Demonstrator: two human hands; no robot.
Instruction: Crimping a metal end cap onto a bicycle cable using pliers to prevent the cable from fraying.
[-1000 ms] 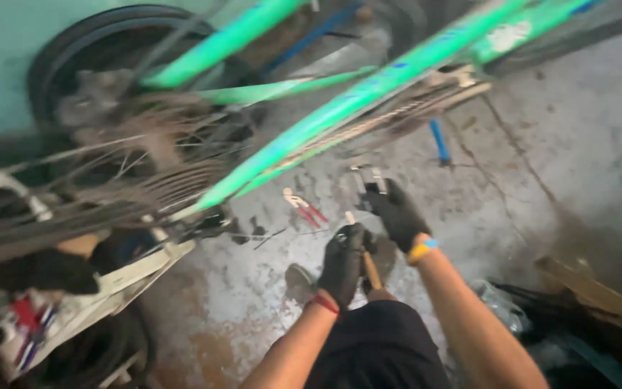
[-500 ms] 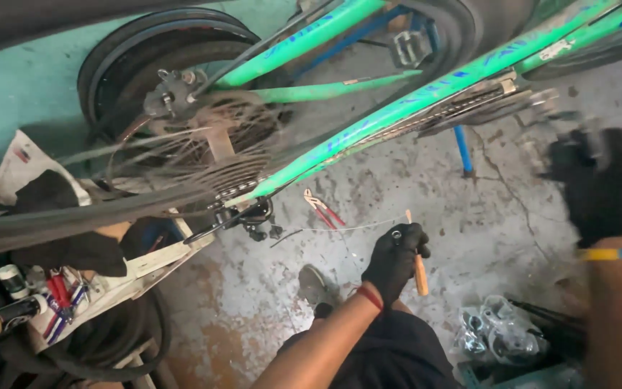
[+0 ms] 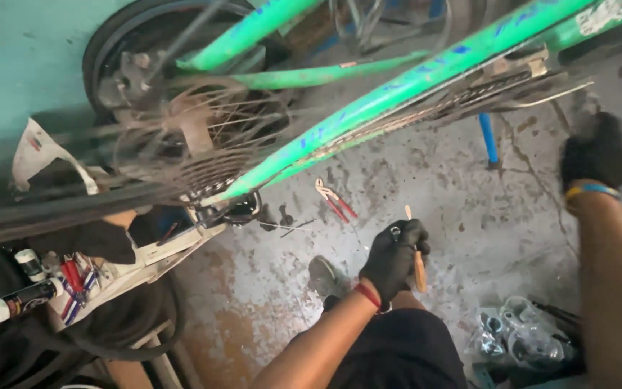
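A: Left hand [image 3: 395,253], black-gloved, low centre of frame. Grip clenched around a wooden-handled tool [image 3: 417,261]; the pale handle tip shows above the fist toward 12 o'clock, the orange-brown shaft below toward 6. A small metal part is pinched at the thumb; its kind cannot be told.

B: Right hand [image 3: 597,153]?

A: Gloved too, raised at 2 o'clock from the left, blurred. Whether its grip is clenched or released cannot be told. A yellow-and-blue wristband [image 3: 590,191] is worn above the forearm.

B: Surroundings noted?

A: Green bicycle frame [image 3: 426,75] runs diagonally overhead, chain [image 3: 462,104] beneath the stay. Cassette and rear wheel [image 3: 196,137] at 10 o'clock from the left hand. Red-handled pliers [image 3: 334,200] lie on the concrete floor [image 3: 469,216] at 11 o'clock, near but apart. A blue stand leg [image 3: 488,138] at 1 o'clock. Clear plastic bags [image 3: 520,338] at 4 o'clock.

B: Pose of the arms?

A: Left forearm comes up from 7 o'clock, wrist straight, fist knuckles-up over the knee. Right forearm rises steeply along the right edge, hand lifted well clear of the floor.

B: Handling advice, as judged?

A: The tool would best be held nearer its working end for control, and the small part kept firmly pinched, since it could be lost on the cluttered floor. The right hand should be steadied before anything near the chain is touched.
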